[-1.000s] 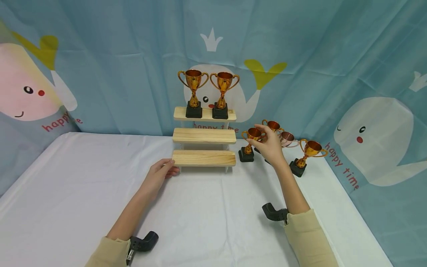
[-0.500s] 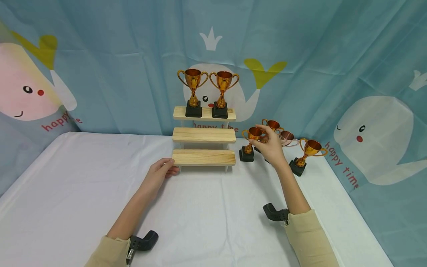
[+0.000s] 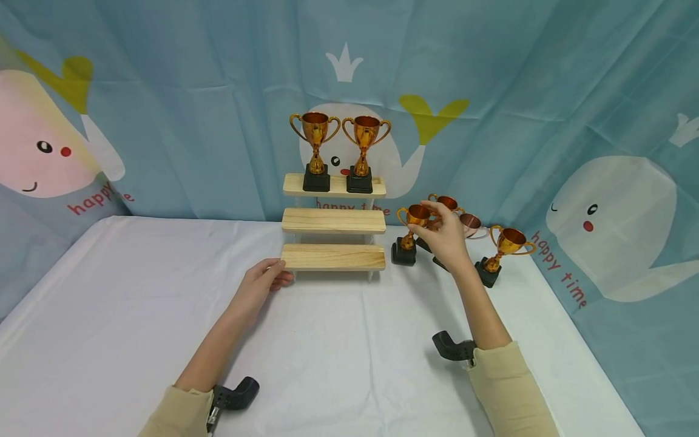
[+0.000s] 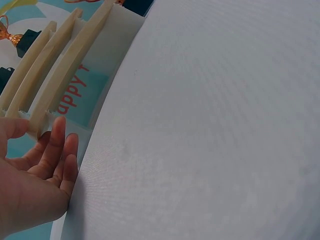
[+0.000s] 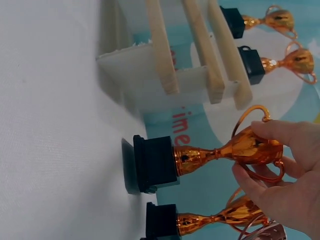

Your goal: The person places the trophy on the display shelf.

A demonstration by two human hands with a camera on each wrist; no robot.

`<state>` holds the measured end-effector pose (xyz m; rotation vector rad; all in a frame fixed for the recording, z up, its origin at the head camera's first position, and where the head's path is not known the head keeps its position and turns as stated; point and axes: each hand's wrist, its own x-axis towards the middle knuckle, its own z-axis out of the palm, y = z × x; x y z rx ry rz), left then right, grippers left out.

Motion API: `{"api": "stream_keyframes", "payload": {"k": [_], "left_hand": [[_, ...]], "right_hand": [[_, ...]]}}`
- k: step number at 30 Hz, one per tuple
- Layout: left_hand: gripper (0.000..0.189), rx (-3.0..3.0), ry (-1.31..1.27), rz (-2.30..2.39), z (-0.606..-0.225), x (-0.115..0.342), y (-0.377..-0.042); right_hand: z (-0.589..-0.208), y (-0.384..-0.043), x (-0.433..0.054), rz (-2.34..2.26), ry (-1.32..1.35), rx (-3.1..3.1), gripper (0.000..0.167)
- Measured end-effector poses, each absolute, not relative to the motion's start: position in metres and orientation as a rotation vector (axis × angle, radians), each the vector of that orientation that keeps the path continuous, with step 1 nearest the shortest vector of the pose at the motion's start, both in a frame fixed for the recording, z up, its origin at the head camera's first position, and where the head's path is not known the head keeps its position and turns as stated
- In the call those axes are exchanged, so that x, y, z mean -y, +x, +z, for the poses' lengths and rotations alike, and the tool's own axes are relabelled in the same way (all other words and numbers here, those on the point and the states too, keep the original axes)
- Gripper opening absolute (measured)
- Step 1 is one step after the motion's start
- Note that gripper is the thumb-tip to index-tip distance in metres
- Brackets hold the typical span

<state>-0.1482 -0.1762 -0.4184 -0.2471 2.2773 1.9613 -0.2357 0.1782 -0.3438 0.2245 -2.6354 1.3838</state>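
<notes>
While the right hand (image 3: 448, 240) grips the gold trophy (image 5: 197, 157) near the back edge of the bench (image 3: 322, 352), left hand (image 3: 261, 280) pinching the stand (image 3: 333, 222), a sideways swing risks toppling the adjacent trophy (image 5: 162, 219).

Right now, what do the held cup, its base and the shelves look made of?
Cup: shiny gold, sharp highlights; metal or plated plastic, can't tell.
Base: black, fairly smooth; perhaps plastic, from its moulded-looking step.
Shelves: pale wood, seemingly matt; grain shows.
</notes>
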Motion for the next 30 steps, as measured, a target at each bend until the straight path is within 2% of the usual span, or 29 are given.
{"api": "stream_keyframes", "payload": {"k": [30], "left_hand": [[0.042, -2.287, -0.245, 1.953, -0.418, 0.176, -0.148]], "right_hand": [[-0.306, -0.235, -0.176, 1.408, 0.283, 2.616, 0.063]]}}
